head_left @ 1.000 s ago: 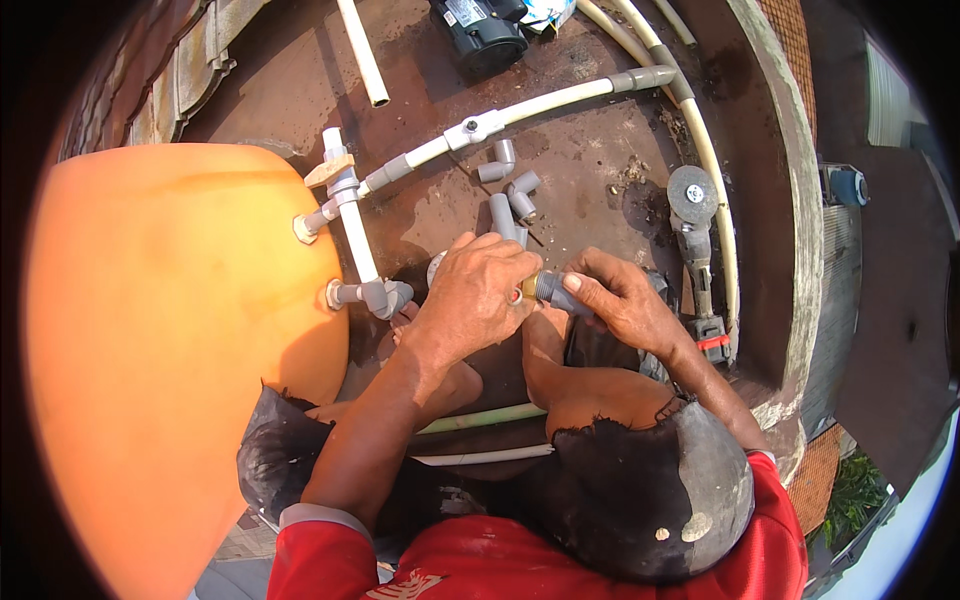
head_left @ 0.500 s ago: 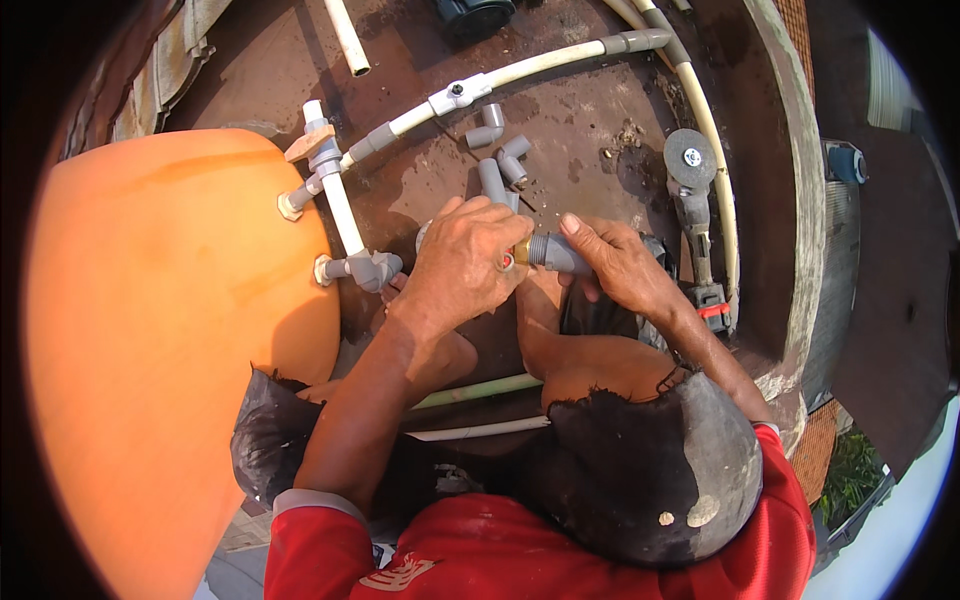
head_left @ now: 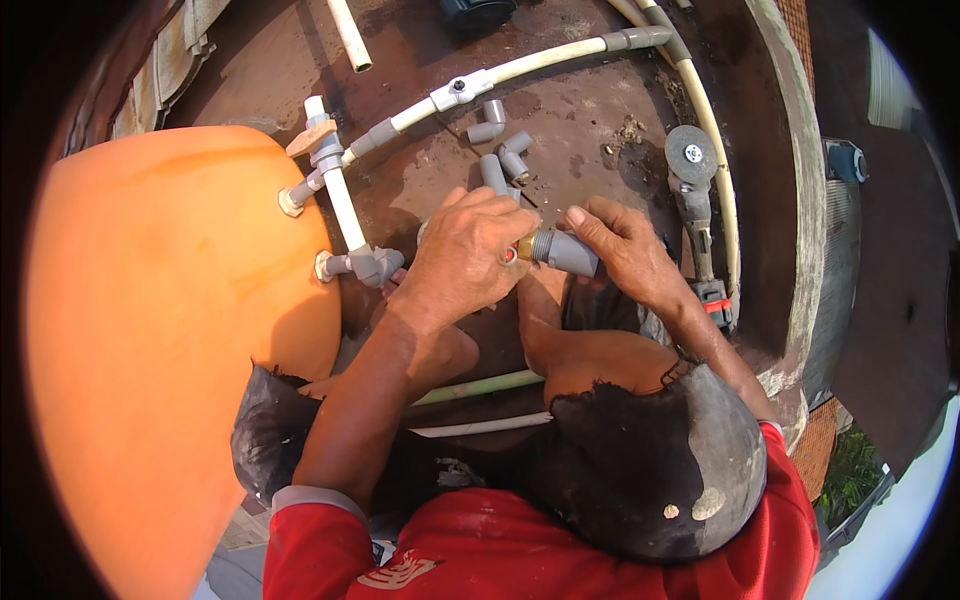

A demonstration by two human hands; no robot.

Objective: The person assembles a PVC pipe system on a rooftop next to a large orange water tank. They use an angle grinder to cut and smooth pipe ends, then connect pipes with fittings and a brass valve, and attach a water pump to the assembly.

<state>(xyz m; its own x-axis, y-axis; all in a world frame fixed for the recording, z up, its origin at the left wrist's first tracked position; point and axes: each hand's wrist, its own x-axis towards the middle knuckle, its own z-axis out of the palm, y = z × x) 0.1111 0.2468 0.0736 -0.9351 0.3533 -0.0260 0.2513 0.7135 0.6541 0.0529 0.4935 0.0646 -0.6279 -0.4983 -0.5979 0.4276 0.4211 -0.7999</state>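
My left hand (head_left: pixel 465 255) is closed around a brass-coloured fitting (head_left: pixel 525 248) with a small red part; its palm and fingers hide most of it. A grey threaded pipe adapter (head_left: pixel 567 252) sits at the fitting's right end, some of its thread showing. My right hand (head_left: pixel 635 258) is loosely curled about the adapter's outer end, its thumb just above the grey surface and its other fingers partly hidden behind. Just beyond my hands, several loose grey elbow fittings (head_left: pixel 487 133) and a short grey piece (head_left: pixel 493 175) lie on the brown floor.
A large orange tank (head_left: pixel 170 330) stands at left, joined to cream and grey pipework (head_left: pixel 345 210) with an orange-handled valve (head_left: pixel 312 138). A long cream pipe (head_left: pixel 550 65) runs across the far side. An angle grinder (head_left: pixel 695 220) lies at right beside a raised wall edge (head_left: pixel 800 200).
My right hand has loosened and shifted slightly right, the thumb lifting so more of the grey adapter shows. My left hand keeps its hold on the brass fitting.
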